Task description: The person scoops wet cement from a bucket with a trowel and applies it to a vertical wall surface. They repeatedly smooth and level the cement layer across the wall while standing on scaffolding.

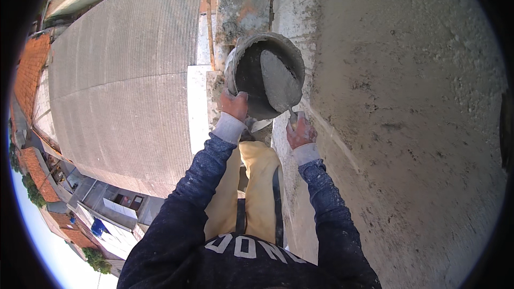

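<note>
My left hand (234, 105) is closed on the near left rim of a mortar-crusted bucket (294, 48). Grey wet mortar (248, 72) lies inside it. In my right hand (301, 130) is the handle of a trowel (279, 81), whose broad blade, coated with mortar, reaches over the bucket's mouth. Whether the blade touches the mortar below cannot be made out. Both sleeves and cuffs are specked with dried mortar.
A large plastered wall (396, 101) rises close on my right, its surface rough and damp-looking. Below on the left spreads a corrugated roof (128, 80), with tiled roofs (37, 174) beyond. A mortar-stained plank (243, 5) and a thin wooden pole (209, 21) lie past the bucket.
</note>
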The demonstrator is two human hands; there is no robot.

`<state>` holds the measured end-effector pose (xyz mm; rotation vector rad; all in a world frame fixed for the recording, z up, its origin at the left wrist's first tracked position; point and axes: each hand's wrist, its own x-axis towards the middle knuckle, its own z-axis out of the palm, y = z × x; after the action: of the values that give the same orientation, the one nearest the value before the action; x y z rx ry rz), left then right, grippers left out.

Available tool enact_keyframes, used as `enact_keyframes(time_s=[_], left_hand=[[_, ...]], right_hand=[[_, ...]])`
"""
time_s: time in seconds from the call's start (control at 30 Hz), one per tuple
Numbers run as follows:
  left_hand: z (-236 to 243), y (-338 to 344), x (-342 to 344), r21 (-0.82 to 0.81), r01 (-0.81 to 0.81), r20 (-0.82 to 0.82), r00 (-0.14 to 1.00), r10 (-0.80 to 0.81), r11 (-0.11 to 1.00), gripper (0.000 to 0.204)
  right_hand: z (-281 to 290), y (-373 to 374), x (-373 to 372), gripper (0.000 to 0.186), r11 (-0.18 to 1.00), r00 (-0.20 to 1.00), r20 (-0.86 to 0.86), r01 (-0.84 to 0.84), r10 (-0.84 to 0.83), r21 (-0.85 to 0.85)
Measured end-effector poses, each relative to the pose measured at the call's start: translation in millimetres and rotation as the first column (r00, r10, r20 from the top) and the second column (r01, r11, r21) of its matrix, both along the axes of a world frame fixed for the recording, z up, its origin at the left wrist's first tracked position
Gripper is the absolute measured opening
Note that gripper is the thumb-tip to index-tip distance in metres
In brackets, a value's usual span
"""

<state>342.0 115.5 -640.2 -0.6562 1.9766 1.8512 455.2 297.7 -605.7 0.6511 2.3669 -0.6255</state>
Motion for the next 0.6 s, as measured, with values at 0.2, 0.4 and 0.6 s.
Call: enact_keyframes(time_s=[0.2,0.4,0.6], left_hand=[[-43.8,-47.0,2.3,0.024,-0.171,0.015,0.985,0.171,0.985,0.033],[-89.1,-125.5,-11.4,-0.154,-0.332,0.163,0.920,0.355,0.931,0.018],[-138.4,-211.0,-12.9,-0.235,-0.402,0.046,0.905,0.423,0.885,0.021]], right_hand=[[-15.4,-17.2,-9.2,0.040,0.984,0.985,-0.023,-0.171,0.170,-0.053],[-67.1,-66.6,-11.4,0.046,0.915,0.944,-0.287,-0.255,0.164,-0.314],[-132.2,-36.7,-34.3,0.045,0.770,0.982,-0.189,-0.132,0.015,-0.624]])
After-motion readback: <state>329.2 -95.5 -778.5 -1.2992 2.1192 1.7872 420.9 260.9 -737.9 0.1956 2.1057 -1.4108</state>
